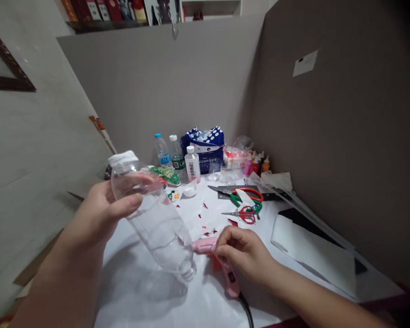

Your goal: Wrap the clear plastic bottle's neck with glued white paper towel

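Note:
A clear plastic bottle (157,223) hangs tilted in my left hand (112,205), its narrow neck pointing down to the right. White material (123,157) covers its upper end. My left thumb and fingers wrap round the bottle near that end. To the right, my right hand (239,248) has its fingers pinched at the rear of a pink hot glue gun (205,245). The gun's nozzle points left, close to the bottle's lower part; whether they touch I cannot tell. Its handle slopes down toward a black cord. What lies inside my right fingertips is hidden.
Orange-and-green-handled scissors (249,196) and small red scissors (246,214) lie beyond my right hand. Red scraps (205,228) dot the white table covering. Several bottles (192,165), a blue bag (208,150) and paint bottles (259,163) stand behind. White sheets (310,250) lie right; grey panels rise behind.

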`<control>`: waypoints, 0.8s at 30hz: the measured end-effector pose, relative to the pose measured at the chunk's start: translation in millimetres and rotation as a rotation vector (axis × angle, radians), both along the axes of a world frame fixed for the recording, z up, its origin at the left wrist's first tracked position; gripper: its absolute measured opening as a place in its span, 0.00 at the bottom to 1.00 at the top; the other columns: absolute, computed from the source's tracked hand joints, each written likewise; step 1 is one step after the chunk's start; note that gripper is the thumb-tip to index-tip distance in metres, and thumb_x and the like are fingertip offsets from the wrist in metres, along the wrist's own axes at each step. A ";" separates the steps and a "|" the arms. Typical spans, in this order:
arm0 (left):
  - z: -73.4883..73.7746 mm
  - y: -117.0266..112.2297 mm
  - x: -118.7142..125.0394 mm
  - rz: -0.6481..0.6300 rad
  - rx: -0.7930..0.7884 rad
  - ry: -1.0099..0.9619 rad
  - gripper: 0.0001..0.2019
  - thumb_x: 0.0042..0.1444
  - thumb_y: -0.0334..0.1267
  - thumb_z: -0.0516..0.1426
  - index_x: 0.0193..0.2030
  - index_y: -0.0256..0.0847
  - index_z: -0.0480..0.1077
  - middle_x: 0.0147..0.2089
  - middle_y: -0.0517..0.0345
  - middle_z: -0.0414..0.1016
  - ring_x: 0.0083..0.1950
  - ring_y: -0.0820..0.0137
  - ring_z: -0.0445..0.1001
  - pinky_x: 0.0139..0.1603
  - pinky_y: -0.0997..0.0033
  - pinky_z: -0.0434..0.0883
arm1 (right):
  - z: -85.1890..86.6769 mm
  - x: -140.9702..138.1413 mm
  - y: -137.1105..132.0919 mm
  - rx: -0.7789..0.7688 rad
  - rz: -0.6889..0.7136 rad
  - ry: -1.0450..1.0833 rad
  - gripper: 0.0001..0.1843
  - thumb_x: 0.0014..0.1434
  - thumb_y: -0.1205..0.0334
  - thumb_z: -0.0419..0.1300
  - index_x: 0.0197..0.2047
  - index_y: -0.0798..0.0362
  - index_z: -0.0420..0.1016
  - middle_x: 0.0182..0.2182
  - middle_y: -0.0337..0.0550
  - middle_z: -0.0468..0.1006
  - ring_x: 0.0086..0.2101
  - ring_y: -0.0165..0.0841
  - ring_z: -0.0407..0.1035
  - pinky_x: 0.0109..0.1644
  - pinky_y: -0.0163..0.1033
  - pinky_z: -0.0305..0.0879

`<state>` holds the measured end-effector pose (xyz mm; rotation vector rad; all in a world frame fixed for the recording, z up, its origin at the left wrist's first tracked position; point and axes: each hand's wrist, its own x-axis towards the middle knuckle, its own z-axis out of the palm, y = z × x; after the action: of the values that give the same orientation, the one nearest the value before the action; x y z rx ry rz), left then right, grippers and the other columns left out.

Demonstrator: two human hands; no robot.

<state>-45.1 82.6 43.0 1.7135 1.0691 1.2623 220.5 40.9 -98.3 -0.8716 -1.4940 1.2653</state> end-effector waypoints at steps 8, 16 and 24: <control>13.3 -5.0 10.9 0.219 0.019 -0.154 0.12 0.40 0.42 0.65 0.33 0.40 0.77 0.36 0.60 0.81 0.43 0.63 0.76 0.44 0.70 0.71 | 7.9 3.7 -3.5 0.151 -0.025 -0.159 0.08 0.62 0.61 0.57 0.32 0.53 0.72 0.27 0.40 0.75 0.29 0.31 0.69 0.35 0.35 0.66; 16.0 1.5 3.5 0.365 0.023 -0.148 0.15 0.45 0.45 0.65 0.37 0.37 0.76 0.33 0.59 0.79 0.40 0.65 0.75 0.39 0.72 0.70 | 24.8 18.6 -22.6 0.352 0.297 -0.417 0.11 0.64 0.62 0.55 0.35 0.51 0.78 0.27 0.41 0.78 0.30 0.32 0.71 0.40 0.35 0.65; 11.0 32.7 -17.9 0.369 -0.125 0.050 0.17 0.43 0.50 0.67 0.34 0.39 0.78 0.36 0.62 0.81 0.46 0.63 0.75 0.39 0.77 0.70 | 13.7 44.6 -51.2 0.265 0.129 -0.403 0.08 0.63 0.63 0.59 0.31 0.52 0.72 0.36 0.45 0.78 0.37 0.33 0.73 0.42 0.35 0.66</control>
<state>-63.0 115.4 54.0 1.5046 1.5116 1.3464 265.1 -10.4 -84.6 -0.8981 -2.0126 0.9855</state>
